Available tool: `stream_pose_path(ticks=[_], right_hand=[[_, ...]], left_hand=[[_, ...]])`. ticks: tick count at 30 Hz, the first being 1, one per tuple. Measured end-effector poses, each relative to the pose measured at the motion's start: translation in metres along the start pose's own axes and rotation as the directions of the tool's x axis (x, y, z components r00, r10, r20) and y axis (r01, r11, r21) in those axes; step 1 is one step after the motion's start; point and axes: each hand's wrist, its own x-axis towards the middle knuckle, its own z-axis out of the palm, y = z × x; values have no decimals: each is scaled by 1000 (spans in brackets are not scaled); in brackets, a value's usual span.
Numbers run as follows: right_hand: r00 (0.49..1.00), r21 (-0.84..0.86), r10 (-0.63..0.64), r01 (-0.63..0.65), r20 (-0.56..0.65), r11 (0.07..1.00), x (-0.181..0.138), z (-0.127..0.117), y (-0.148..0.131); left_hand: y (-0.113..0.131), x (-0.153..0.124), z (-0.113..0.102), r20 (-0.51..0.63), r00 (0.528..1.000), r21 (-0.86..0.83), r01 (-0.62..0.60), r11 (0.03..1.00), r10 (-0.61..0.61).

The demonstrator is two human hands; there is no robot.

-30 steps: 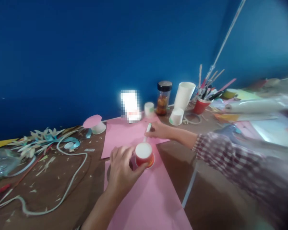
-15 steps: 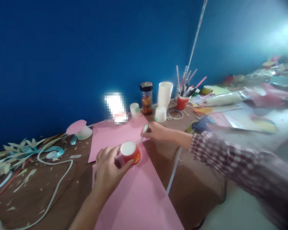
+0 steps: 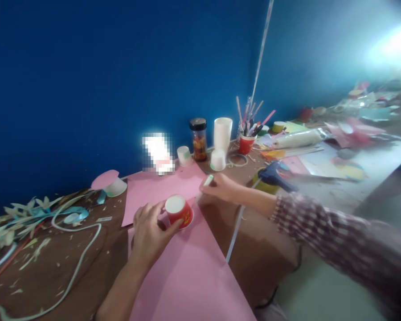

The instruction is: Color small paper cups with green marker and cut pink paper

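Note:
A red paper cup (image 3: 183,214) stands upside down on a sheet of pink paper (image 3: 187,272), its white base facing up. My left hand (image 3: 153,227) is closed around the cup from the left, thumb on its near side. To the cup's right, my right hand (image 3: 220,187) grips a slim white pen with a green end (image 3: 207,181). The pen slants down toward the cup's rim by the paper's right edge; whether its tip touches the paper is too blurred to tell. Another pink sheet (image 3: 160,187) lies behind the cup.
At the back stand a black-lidded jar (image 3: 199,139), a tall white cup (image 3: 222,133), small white cups (image 3: 218,159) and a red cup of pens and brushes (image 3: 246,143). A glue gun (image 3: 276,174) lies right. A white cable (image 3: 82,261) and paper flowers (image 3: 26,209) lie left.
My right hand with the pen has shifted slightly right and away from the cup. My left hand still holds the cup in place. The view has turned a little to the right.

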Motion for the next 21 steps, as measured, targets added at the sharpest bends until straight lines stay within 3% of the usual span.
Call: stream_pose_path(ticks=[3, 6, 9, 11, 14, 17, 19, 21], right_hand=[[999, 113, -6, 11, -46, 994, -8, -6, -5], [985, 305, 12, 42, -173, 952, -16, -6, -12], [967, 440, 37, 80, -251, 894, -24, 4, -16], [959, 433, 37, 93, -281, 897, -28, 15, -17], [949, 283, 3, 91, -316, 955, -31, 30, -16], [965, -98, -107, 86, -238, 991, -28, 38, -13], [979, -412, -161, 96, -125, 906, -24, 40, -11], [984, -594, -170, 106, -52, 798, -20, 42, -8]], left_hand=[[-1, 0, 2, 0, 1000, -51, 7, 999, -7], [-2, -1, 2, 0, 997, -167, 79, 983, -81], [-2, -1, -1, 61, 974, -382, 225, 896, -218], [-3, 0, -4, 23, 956, -482, 266, 834, -292], [-9, 3, -5, -233, 907, -495, 201, 845, -352], [-21, 7, -1, -384, 868, -377, 164, 912, -314], [-31, 8, 2, -416, 869, -267, 165, 949, -268], [-38, 10, 4, -438, 867, -191, 169, 967, -238]])
